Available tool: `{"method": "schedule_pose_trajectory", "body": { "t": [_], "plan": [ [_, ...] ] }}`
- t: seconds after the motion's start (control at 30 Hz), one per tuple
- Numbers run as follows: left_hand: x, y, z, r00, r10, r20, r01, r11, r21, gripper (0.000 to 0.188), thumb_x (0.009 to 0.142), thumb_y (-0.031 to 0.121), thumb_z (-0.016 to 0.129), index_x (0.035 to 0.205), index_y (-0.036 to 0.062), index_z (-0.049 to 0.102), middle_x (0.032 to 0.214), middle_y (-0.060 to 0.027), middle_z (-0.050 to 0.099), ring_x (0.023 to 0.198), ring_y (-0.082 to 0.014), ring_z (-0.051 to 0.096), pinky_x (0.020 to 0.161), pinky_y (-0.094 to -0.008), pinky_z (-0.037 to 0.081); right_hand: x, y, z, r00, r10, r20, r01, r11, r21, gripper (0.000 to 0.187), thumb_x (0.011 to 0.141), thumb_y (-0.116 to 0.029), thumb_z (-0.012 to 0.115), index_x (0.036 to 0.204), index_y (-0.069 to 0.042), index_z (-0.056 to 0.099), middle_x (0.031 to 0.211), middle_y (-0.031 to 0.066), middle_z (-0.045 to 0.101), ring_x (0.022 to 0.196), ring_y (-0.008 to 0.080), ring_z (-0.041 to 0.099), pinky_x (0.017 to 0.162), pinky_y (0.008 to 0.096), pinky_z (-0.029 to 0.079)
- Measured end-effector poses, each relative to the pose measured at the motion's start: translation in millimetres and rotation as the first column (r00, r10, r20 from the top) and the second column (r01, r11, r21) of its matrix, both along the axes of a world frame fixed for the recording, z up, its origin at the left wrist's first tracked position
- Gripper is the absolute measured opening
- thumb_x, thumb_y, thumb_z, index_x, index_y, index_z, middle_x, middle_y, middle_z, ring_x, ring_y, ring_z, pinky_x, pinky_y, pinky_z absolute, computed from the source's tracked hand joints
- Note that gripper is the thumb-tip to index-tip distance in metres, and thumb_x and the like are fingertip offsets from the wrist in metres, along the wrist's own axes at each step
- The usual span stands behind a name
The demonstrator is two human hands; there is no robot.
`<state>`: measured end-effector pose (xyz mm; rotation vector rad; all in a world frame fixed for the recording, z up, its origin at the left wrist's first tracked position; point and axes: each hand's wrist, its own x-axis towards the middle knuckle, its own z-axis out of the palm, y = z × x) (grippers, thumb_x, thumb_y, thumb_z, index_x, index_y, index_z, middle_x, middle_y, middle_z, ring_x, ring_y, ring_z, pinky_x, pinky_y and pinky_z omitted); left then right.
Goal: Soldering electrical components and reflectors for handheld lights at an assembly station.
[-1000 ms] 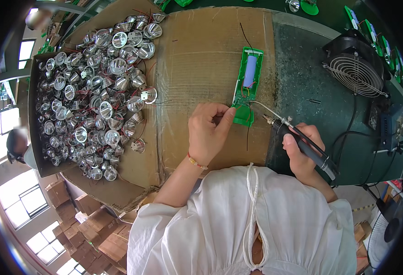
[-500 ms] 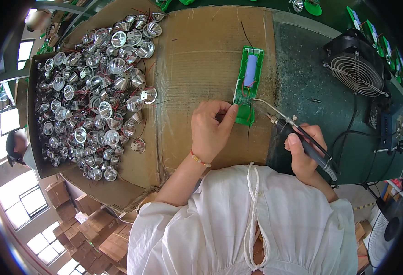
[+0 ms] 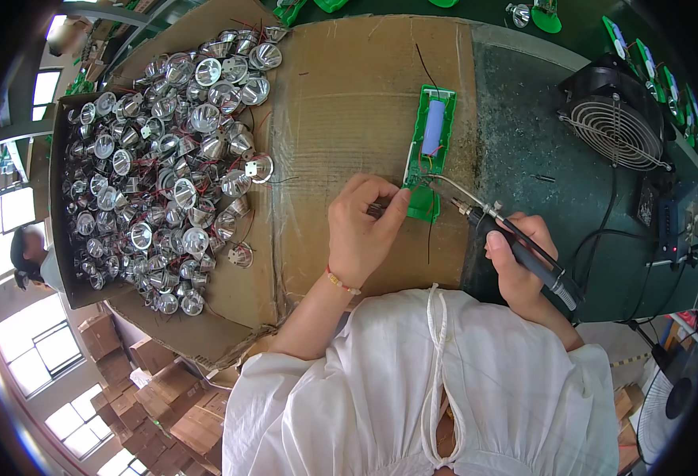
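A green plastic housing [image 3: 425, 204] lies lengthwise on the cardboard sheet. It holds a lilac cylindrical battery [image 3: 434, 128], with thin red, yellow and black wires around a small circuit area below it. My left hand [image 3: 362, 226] is at the housing's lower left side, thumb and forefinger pinched together. What they grip is too small to make out. My right hand [image 3: 521, 262] is closed around a black soldering iron [image 3: 545, 273] with a curved metal feed tube [image 3: 464, 193]. The tube's end is over the wires, close to my left fingertips.
At left, a cardboard box [image 3: 61, 230] is heaped with silvery lamp reflectors [image 3: 183, 193]. A black fan [image 3: 615, 131] with a wire grille stands at right, near a blue control box [image 3: 680, 222] with cables. Green housings [image 3: 649, 65] line the far right edge.
My right hand and the soldering iron have shifted slightly left, bringing the feed tube's end nearer my left fingertips. My left hand is almost where it was, still pinched. The view has shifted slightly.
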<state>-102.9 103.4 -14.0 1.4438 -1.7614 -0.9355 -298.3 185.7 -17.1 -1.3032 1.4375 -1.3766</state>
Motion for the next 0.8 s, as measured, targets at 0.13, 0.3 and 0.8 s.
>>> {"method": "schedule_pose_trajectory", "body": {
  "t": [0.13,0.3,0.8],
  "plan": [
    [-1,0,0,1.000,-0.013,-0.008,0.013,1.000,-0.016,0.009,0.074,0.008,0.067,0.073,0.0009,0.062,0.075,-0.0090,0.058,0.059,-0.0188,0.056,0.055,-0.0284,0.044,4,-2,-2,0.999,-0.041,0.025,0.041,0.999,-0.011,0.015,0.080,-0.005,0.062,0.085,0.001,0.049,0.067,0.0081,0.054,0.055,0.0101,0.050,0.052,0.0229,0.043],
    [1,0,-3,1.000,-0.002,-0.016,0.002,1.000,0.015,0.009,0.074,0.008,0.067,0.072,0.0013,0.062,0.075,-0.0088,0.058,0.060,-0.0189,0.056,0.055,-0.0284,0.044,4,-6,-2,1.000,0.006,-0.004,-0.006,1.000,-0.027,0.014,0.081,-0.005,0.061,0.085,0.001,0.049,0.065,0.0074,0.054,0.055,0.0092,0.051,0.052,0.0225,0.043],
    [-1,-1,-2,1.000,0.008,-0.016,-0.008,1.000,0.020,0.009,0.074,0.009,0.067,0.071,0.0014,0.062,0.073,-0.0091,0.058,0.059,-0.0197,0.056,0.055,-0.0287,0.044,-4,6,-3,0.999,-0.015,0.040,0.017,0.998,-0.053,0.014,0.083,-0.004,0.056,0.090,0.002,0.046,0.069,0.0093,0.053,0.055,0.0113,0.051,0.052,0.0235,0.043]
  ]
}}
